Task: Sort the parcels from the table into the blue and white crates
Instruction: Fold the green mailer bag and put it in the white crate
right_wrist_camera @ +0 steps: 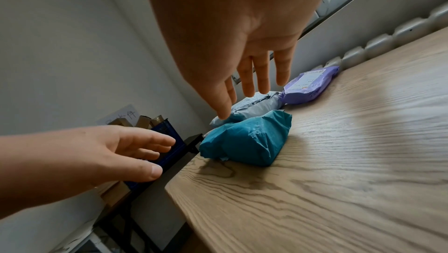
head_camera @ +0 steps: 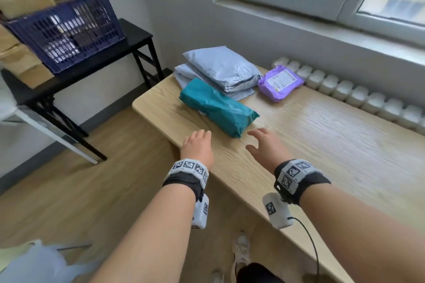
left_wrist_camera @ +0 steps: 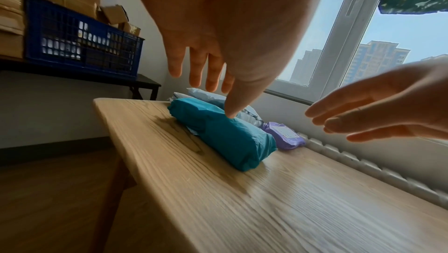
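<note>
The teal parcel (head_camera: 218,108) lies slantwise near the left end of the wooden table (head_camera: 322,145), its near end between the two hands and just ahead of their fingertips — neither touches it. The left hand (head_camera: 197,148) and right hand (head_camera: 264,145) hover with fingers straight and spread, holding nothing. Behind the teal parcel are stacked grey mailers (head_camera: 220,71) and a purple parcel (head_camera: 279,81) — the blue crate (head_camera: 66,30), holding cardboard boxes, stands on a black side table (head_camera: 135,37) to the left.
</note>
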A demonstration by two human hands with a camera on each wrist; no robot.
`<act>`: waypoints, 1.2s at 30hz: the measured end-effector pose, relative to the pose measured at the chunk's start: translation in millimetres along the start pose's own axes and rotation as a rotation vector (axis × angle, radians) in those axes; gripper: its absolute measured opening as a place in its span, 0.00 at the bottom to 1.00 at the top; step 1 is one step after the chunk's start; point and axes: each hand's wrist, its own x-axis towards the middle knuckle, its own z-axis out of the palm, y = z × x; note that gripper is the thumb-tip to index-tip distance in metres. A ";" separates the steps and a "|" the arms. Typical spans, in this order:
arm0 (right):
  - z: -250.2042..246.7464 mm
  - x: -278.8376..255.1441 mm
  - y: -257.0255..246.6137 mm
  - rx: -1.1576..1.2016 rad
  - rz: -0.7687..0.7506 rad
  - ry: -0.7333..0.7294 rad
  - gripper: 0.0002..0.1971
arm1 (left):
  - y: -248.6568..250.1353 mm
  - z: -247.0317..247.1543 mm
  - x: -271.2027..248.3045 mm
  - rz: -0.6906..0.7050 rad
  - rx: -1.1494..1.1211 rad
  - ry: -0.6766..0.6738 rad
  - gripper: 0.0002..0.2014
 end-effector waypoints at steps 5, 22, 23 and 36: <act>6.5 67.4 1.1 -0.026 0.007 0.022 0.24 | -17.4 2.5 58.3 0.031 0.013 0.014 0.26; 61.3 163.2 4.0 -0.135 0.138 -0.052 0.19 | -51.3 36.7 215.9 0.222 0.072 0.018 0.16; 63.0 164.0 2.5 -0.135 0.150 -0.043 0.19 | -52.9 39.2 220.5 0.241 0.091 -0.002 0.15; 70.5 168.0 -16.9 -0.100 0.331 0.096 0.09 | -63.7 31.0 252.0 0.543 0.064 -0.048 0.07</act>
